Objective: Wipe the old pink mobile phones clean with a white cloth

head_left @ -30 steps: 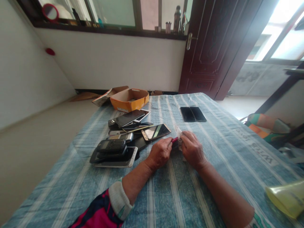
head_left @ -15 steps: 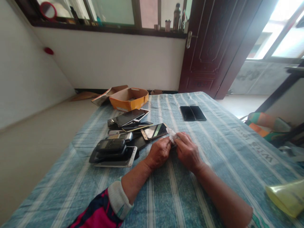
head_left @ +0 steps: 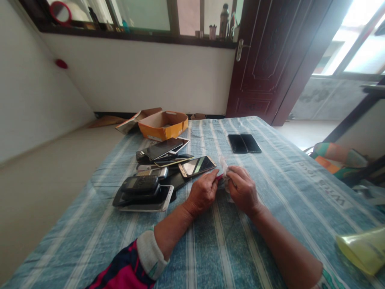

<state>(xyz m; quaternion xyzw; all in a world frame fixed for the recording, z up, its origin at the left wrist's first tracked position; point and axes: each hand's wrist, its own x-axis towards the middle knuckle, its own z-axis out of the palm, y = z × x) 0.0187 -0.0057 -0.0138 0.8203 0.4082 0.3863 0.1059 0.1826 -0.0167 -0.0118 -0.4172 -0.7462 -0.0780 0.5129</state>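
Note:
My left hand (head_left: 204, 188) is closed around a slim thing with a pink-red end (head_left: 220, 176). Most of it is covered by the fingers, so its kind is hidden. My right hand (head_left: 243, 186) pinches a crumpled white tissue (head_left: 224, 165), which hangs beside and below the fingers and touches or nearly touches the pink-red end. Just beyond my left hand lies a gold phone (head_left: 197, 166), its screen facing up. To the left are a black keypad phone (head_left: 140, 184) on top of other phones, a white-edged phone (head_left: 161, 200) and a dark phone (head_left: 163, 148) on a loose pile.
Two black phones (head_left: 244, 143) lie side by side at the back right of the striped tablecloth (head_left: 195, 257). An orange cardboard box (head_left: 165, 130) stands open at the far edge. A yellow translucent plastic item (head_left: 362, 249) lies at the right edge. A dark red door (head_left: 264, 60) stands behind.
My right hand and the tissue have moved slightly right, away from my left hand. The pink-red end now shows between the hands. The phones around have stayed put.

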